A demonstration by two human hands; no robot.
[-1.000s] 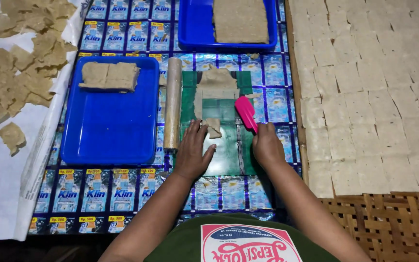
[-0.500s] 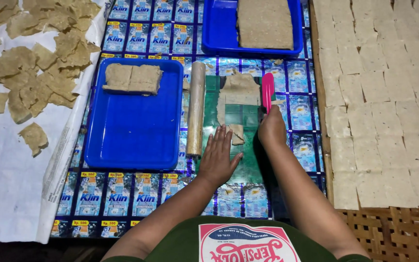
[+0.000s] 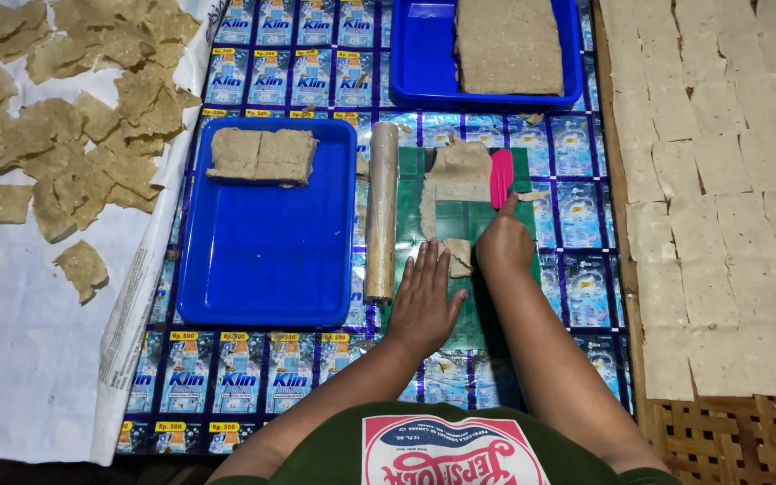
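Note:
My right hand grips a pink scraper and holds its blade against the right edge of a thin, flattened sheet of beige dough on a green cutting mat. My left hand lies flat, fingers spread, on the near part of the mat beside a small dough scrap. A long rolling pin lies along the mat's left side, just left of my left hand.
A blue tray at the left holds a block of dough. A second blue tray at the back holds a large slab. Dried pieces lie on white cloth at left. Cut squares cover a woven rack at right.
My right hand has pushed the pink scraper away from me, from the mat's near part up to its far right edge. My left hand stays flat on the mat.

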